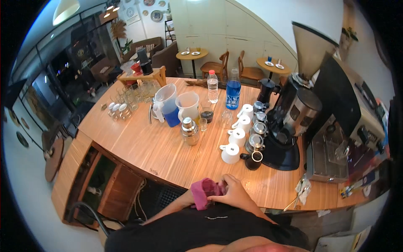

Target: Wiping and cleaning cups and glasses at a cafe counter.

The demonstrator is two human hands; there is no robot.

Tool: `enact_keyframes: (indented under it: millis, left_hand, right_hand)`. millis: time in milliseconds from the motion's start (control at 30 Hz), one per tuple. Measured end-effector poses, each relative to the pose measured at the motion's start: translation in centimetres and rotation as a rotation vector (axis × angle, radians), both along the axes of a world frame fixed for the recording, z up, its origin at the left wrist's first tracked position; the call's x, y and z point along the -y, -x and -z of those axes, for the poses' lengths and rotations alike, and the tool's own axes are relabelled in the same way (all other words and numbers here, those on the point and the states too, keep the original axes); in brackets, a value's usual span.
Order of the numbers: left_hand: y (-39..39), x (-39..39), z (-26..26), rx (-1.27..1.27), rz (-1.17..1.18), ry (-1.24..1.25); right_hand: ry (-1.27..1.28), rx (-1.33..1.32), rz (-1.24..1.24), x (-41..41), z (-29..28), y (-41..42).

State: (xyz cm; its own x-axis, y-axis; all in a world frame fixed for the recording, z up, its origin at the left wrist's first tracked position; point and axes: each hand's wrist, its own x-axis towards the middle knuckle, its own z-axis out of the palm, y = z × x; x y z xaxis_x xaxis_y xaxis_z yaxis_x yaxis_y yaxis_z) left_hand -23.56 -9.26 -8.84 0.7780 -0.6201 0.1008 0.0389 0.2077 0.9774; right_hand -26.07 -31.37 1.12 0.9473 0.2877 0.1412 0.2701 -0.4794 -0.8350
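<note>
Close to my body, over the counter's near edge, a pink cloth [200,192] is bunched between my two hands. My left hand [188,197] is mostly hidden beneath the cloth and grips it from the left. From the other side, the bent fingers of my right hand [234,190] press into the cloth. Something clear, perhaps a glass, shows faintly within the folds, but I cannot tell what it is. Beyond my hands stand a row of upside-down white cups [230,153], a black portafilter-like piece [253,160] and a metal-topped shaker [190,132].
Two plastic pitchers, one holding blue liquid [171,115], stand mid-counter near a blue bottle [233,94] and a clear water bottle [212,88]. Several glasses [135,94] crowd the far left. A coffee grinder [292,116] and an espresso machine [330,154] occupy the right.
</note>
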Motion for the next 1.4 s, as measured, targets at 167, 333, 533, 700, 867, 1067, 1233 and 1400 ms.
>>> enact_keyframes:
  millis: [167,333,533,700,867,1067,1233,1400]
  left_hand:
    - [-1.8,-2.0,-3.4,-0.062,0.179,-0.067]
    - [-3.8,-5.1,-2.8,-0.216,0.148,-0.042]
    - [-9.0,-10.7,-0.5,-0.148,0.454,-0.075]
    - [-10.3,-13.9,-2.5,-0.047,0.448,-0.033]
    - [-10.1,-15.9,-4.3,0.164,0.174,-0.025]
    - [-11.8,-17.5,-3.1,0.012,-0.064,0.012]
    - [-13.9,-19.5,-0.4,-0.767,0.293,0.498]
    - [-15.5,-18.4,4.5,-0.368,0.289,0.227]
  right_hand:
    - [-0.145,-0.008,-0.099,-4.5,1.5,-1.6]
    - [-0.106,0.008,-0.033,-8.6,1.5,-3.3]
    - [-0.321,0.032,-0.186,-13.3,-1.4,-6.6]
    - [-0.145,0.023,-0.342,-16.4,-3.4,-9.7]
    - [-0.024,-0.01,0.031,-19.5,-0.3,-8.5]
    - [-0.587,-0.094,0.259,-25.0,1.7,-10.6]
    - [-0.528,0.148,0.338,-26.5,2.4,-12.1]
    - [-0.192,0.274,0.375,-28.9,1.5,-11.3]
